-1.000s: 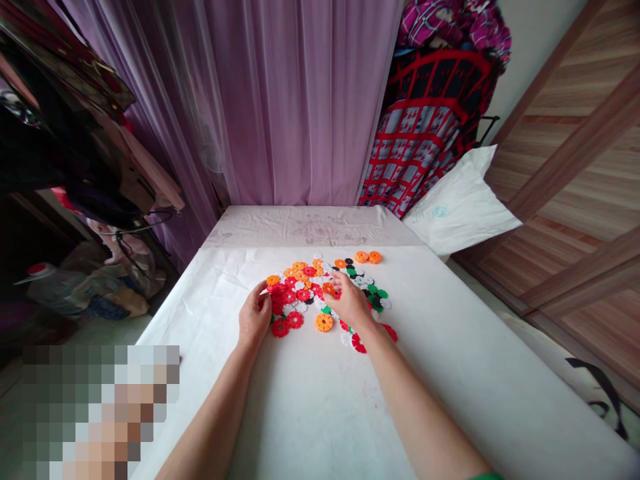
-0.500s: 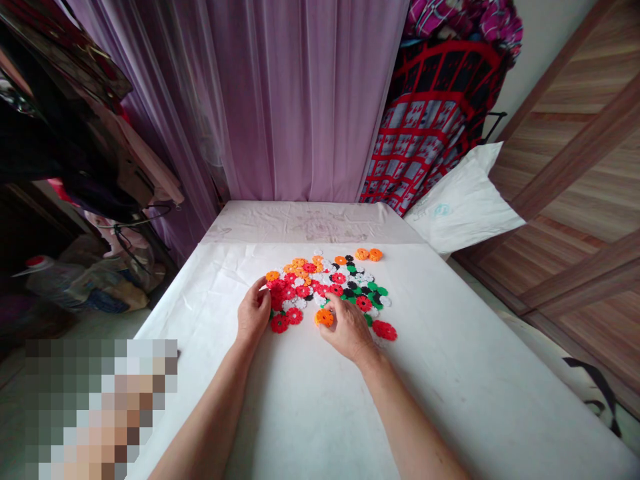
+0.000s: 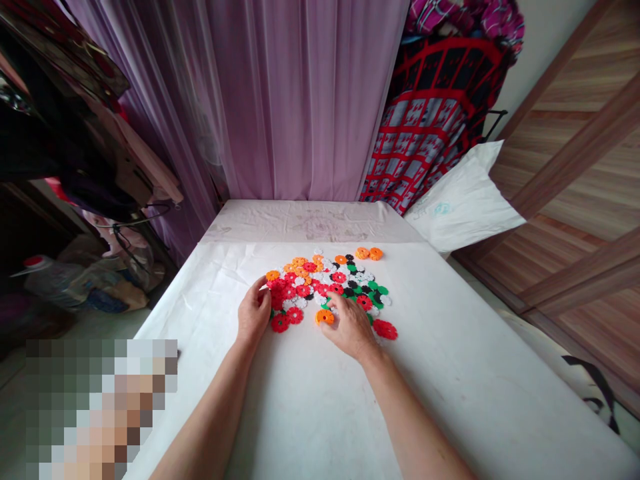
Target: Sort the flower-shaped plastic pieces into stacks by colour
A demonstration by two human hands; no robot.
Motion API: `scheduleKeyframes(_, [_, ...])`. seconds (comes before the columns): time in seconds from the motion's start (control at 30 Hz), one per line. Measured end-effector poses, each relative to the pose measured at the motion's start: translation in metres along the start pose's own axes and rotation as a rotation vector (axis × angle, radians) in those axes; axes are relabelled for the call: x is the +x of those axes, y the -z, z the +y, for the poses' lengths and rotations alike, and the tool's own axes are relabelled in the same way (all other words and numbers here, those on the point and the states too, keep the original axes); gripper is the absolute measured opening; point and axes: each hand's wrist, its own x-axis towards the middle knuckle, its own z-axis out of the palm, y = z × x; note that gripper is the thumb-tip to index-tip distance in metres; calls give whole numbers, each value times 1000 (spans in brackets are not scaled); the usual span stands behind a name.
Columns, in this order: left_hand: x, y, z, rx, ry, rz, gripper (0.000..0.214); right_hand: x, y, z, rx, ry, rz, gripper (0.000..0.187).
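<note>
A heap of small plastic flower-shaped discs (image 3: 303, 291) in red, orange, white, black and green lies on a white-covered table. At the heap's lower edge, my right hand (image 3: 350, 327) has its thumb and fingers closed round an orange flower-shaped disc (image 3: 325, 317), which looks thick, like a small stack. My left hand (image 3: 253, 312) rests at the heap's left side, index finger and thumb apart, beside red discs (image 3: 277, 291); its other fingers are partly hidden. An orange disc (image 3: 273, 275) lies by its index fingertip.
Two orange disc clusters (image 3: 369, 253) sit apart at the heap's back right, and a red one (image 3: 385, 329) lies right of my right hand. A white sack (image 3: 463, 203) leans by the table's right edge. Purple curtains (image 3: 310, 100) hang behind; clothes and a plastic bottle (image 3: 47, 273) are left.
The orange disc in my right hand has tilted slightly, showing more of its edge. My left hand stays in about the same place, and the heap looks unchanged.
</note>
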Motion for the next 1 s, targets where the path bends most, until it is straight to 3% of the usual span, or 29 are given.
scheduleKeyframes(0.17, [0, 0, 1, 13, -3, 3, 48, 32, 9, 2, -50, 26, -46, 25])
scheduleKeyframes(0.23, [0, 0, 1, 18, -8, 7, 47, 51, 9, -2, -96, -2, -124, 23])
scheduleKeyframes(0.53, [-1, 1, 4, 52, -36, 13, 46, 106, -12, -32, -203, -139, -272, 39])
scheduleKeyframes(0.87, [0, 1, 2, 24, -12, 8, 47, 120, -12, -42, -193, -201, -339, 50])
scheduleKeyframes(1.0, [0, 0, 2, 7, 0, 6, 46, 118, 2, -39, -197, -239, -335, 59])
